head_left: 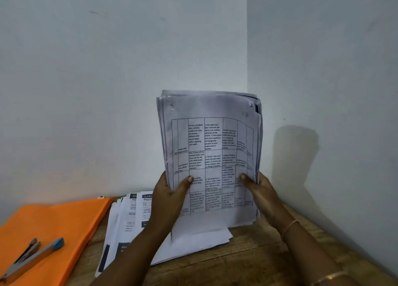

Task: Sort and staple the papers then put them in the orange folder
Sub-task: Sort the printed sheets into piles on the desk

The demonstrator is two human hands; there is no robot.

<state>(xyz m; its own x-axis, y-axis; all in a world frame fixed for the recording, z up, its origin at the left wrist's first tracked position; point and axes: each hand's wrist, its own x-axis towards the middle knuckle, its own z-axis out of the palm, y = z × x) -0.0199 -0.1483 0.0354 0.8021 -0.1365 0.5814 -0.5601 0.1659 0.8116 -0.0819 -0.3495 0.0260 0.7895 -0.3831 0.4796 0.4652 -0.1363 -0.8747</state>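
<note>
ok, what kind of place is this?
Probably an office desk in a room corner: wooden table, orange folder with a stapler on it, paper stack held upright by the left hand and right hand.

Dim, cool light from the left: a soft shadow (295, 156) lies on the wall (344, 70) right of the right hand (257, 187). Print on the papers (211, 139) above it is blurred; the stapler (32, 257) left of the left hand (170, 193) too.

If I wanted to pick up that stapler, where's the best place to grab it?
Probably across its long body's middle, from above: the stapler lies flat on the orange folder, its narrow sides free. The left hand and right hand now hold the papers.
</note>
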